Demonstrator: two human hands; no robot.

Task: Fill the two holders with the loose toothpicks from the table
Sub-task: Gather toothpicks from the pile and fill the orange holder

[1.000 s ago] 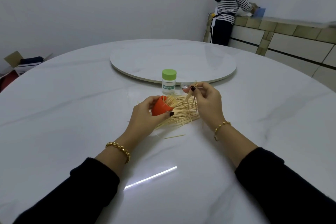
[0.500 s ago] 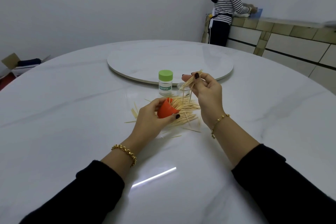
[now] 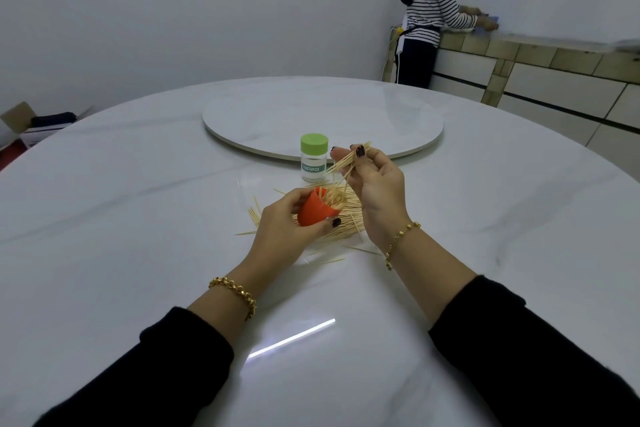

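My left hand [image 3: 284, 229] grips an orange holder [image 3: 313, 211], tilted with its mouth toward the right and toothpicks sticking out of it. My right hand [image 3: 375, 191] pinches a small bundle of toothpicks [image 3: 348, 161] above the holder's mouth, their lower ends hanging down toward it. A pile of loose toothpicks [image 3: 346, 229] lies on the white table [image 3: 138, 218] under and around both hands. A clear holder with a green lid [image 3: 313, 163], labelled toothpick, stands upright just behind the pile.
A round white turntable [image 3: 322, 114] sits at the table's middle, behind the green-lidded holder. A person in a striped top [image 3: 429, 14] stands at a tiled counter [image 3: 540, 59] at the far right. An open cardboard box [image 3: 31, 123] is on the floor at left.
My right hand has lifted a bundle of toothpicks off the pile and brought it over the orange holder. My left hand has kept the holder tilted at the same spot.
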